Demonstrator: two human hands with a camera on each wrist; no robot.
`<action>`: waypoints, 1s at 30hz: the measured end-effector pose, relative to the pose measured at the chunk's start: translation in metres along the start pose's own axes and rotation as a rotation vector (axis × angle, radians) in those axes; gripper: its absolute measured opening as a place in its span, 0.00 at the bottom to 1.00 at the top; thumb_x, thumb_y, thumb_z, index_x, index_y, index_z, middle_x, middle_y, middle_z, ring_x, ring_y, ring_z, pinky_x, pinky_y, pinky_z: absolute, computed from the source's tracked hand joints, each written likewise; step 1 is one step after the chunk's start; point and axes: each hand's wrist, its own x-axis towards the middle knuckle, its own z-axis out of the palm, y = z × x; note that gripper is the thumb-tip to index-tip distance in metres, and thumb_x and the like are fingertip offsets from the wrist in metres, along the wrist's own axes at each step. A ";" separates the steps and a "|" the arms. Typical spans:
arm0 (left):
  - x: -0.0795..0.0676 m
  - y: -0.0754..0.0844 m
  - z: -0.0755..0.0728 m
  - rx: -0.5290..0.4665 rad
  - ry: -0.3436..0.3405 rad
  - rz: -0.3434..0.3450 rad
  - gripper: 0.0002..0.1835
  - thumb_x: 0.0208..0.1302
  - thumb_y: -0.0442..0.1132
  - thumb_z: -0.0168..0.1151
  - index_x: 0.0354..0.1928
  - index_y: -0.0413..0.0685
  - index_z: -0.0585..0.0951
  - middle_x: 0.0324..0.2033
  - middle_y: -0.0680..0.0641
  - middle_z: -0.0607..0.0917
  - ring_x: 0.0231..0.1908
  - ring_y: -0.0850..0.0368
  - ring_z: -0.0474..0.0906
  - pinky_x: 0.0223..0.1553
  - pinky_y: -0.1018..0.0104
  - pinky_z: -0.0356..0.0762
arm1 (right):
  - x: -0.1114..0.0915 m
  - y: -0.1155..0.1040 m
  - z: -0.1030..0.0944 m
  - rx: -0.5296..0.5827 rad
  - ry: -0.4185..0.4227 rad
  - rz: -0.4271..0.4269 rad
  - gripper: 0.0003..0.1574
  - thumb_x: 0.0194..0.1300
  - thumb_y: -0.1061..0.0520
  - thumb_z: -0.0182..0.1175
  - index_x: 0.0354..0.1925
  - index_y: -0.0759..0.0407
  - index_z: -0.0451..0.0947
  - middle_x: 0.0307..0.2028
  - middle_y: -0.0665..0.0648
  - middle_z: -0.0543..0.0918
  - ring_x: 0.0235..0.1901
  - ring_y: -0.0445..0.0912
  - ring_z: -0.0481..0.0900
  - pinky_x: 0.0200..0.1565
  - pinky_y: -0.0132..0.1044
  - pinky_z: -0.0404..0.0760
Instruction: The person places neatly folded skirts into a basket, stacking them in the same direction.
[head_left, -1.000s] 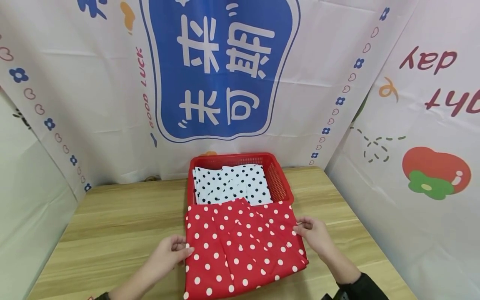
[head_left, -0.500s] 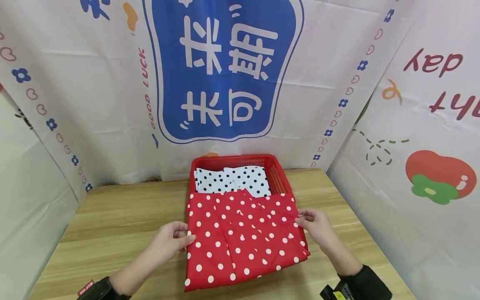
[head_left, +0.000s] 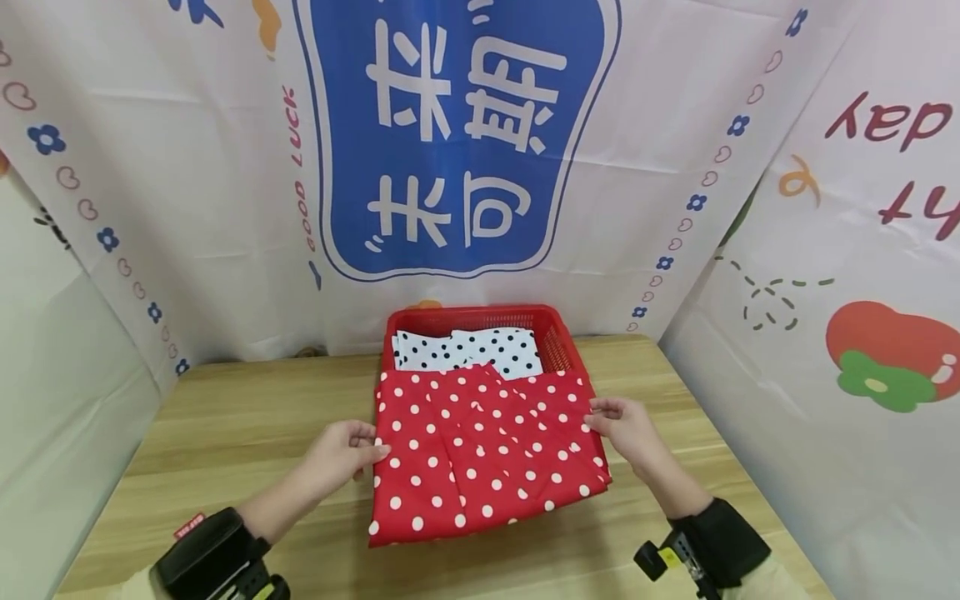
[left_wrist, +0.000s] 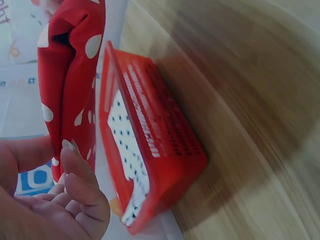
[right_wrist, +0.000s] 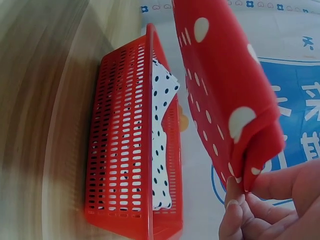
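A folded red cloth with white dots [head_left: 480, 458] is held level between both hands, above the front part of a red plastic basket [head_left: 558, 333]. My left hand [head_left: 341, 450] pinches its left edge between thumb and fingers; my right hand [head_left: 626, 429] pinches the right edge the same way. Both wrist views show the red cloth [left_wrist: 75, 75] raised clear of the basket rim. Inside the basket lies a folded white cloth with black dots [head_left: 498, 352], its front part hidden in the head view by the red cloth.
The basket stands on a wood-grain table [head_left: 262, 417] near its back edge. Behind it hangs a printed white curtain [head_left: 247, 192] with a blue panel. More printed sheeting [head_left: 825, 350] closes off the right side, and a pale sheet [head_left: 67, 400] the left.
Both hands have carried the red cloth forward toward the basket, and it now covers more of the white cloth in the head view. The grips look the same.
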 end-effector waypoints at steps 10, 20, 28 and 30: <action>0.023 0.002 -0.012 -0.004 -0.042 -0.054 0.17 0.65 0.34 0.60 0.49 0.25 0.73 0.32 0.44 0.80 0.22 0.54 0.71 0.24 0.67 0.67 | 0.023 -0.008 0.009 -0.003 -0.018 0.053 0.19 0.69 0.65 0.55 0.55 0.74 0.71 0.47 0.69 0.78 0.44 0.56 0.79 0.50 0.48 0.79; 0.048 0.014 -0.011 -0.006 -0.013 -0.064 0.15 0.66 0.31 0.57 0.49 0.24 0.71 0.38 0.36 0.79 0.16 0.57 0.67 0.20 0.69 0.66 | 0.052 -0.015 0.017 0.001 0.017 0.057 0.20 0.70 0.64 0.55 0.57 0.72 0.70 0.49 0.69 0.76 0.44 0.55 0.78 0.42 0.39 0.83; 0.060 0.020 -0.012 0.007 0.023 -0.087 0.17 0.68 0.31 0.56 0.52 0.25 0.70 0.42 0.34 0.77 0.16 0.57 0.68 0.21 0.70 0.66 | 0.063 -0.018 0.019 0.009 0.041 0.092 0.22 0.70 0.64 0.55 0.59 0.71 0.69 0.52 0.70 0.75 0.48 0.58 0.78 0.46 0.43 0.83; 0.061 0.020 -0.013 0.019 0.022 -0.083 0.17 0.68 0.32 0.57 0.52 0.25 0.70 0.41 0.34 0.78 0.16 0.57 0.68 0.21 0.70 0.67 | 0.064 -0.017 0.020 0.002 0.043 0.092 0.21 0.70 0.65 0.55 0.59 0.71 0.69 0.52 0.70 0.75 0.48 0.58 0.78 0.46 0.44 0.83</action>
